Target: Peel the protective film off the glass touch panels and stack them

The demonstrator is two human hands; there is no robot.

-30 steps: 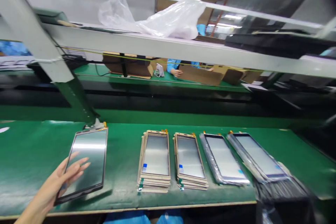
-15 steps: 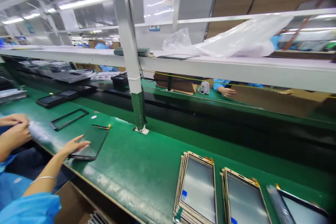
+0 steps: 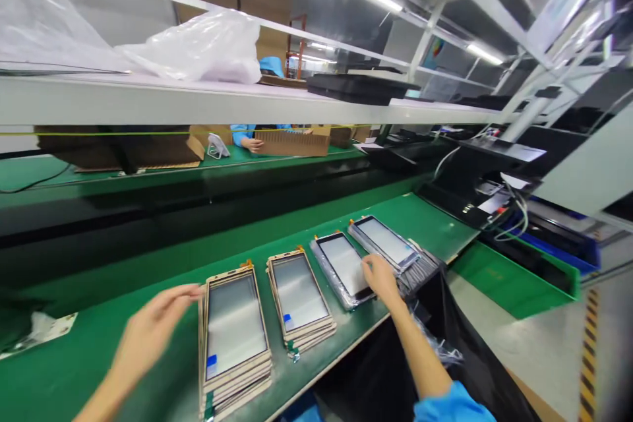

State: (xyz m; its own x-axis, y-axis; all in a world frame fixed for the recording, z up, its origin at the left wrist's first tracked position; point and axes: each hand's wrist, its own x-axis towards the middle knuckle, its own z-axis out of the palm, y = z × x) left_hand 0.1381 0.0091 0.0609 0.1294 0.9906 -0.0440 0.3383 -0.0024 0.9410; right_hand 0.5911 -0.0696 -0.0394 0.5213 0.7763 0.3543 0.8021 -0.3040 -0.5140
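Note:
Four stacks of flat screen panels lie in a row on the green bench (image 3: 79,356). My left hand (image 3: 148,333) hovers with fingers apart at the left edge of the leftmost gold-framed stack (image 3: 235,336), fingertips near its top corner. A second gold-framed stack (image 3: 299,297) lies to its right. My right hand (image 3: 380,277) rests on the right edge of the third stack, dark-framed panels in clear film (image 3: 343,267). The fourth stack (image 3: 386,242) lies just beyond it. Whether my right hand grips a panel is unclear.
A black plastic bag (image 3: 445,316) hangs off the bench's right end. A white shelf (image 3: 198,99) above carries clear plastic bags (image 3: 198,46) and black trays (image 3: 356,86). Across the conveyor, another person's hand (image 3: 254,144) rests by cardboard boxes (image 3: 291,142). Machines and cables (image 3: 504,198) stand right.
The view swung from the left end of the bench back to the panel stacks. My left hand left the single dark panel and came to the leftmost stack; my right hand appeared on the third stack.

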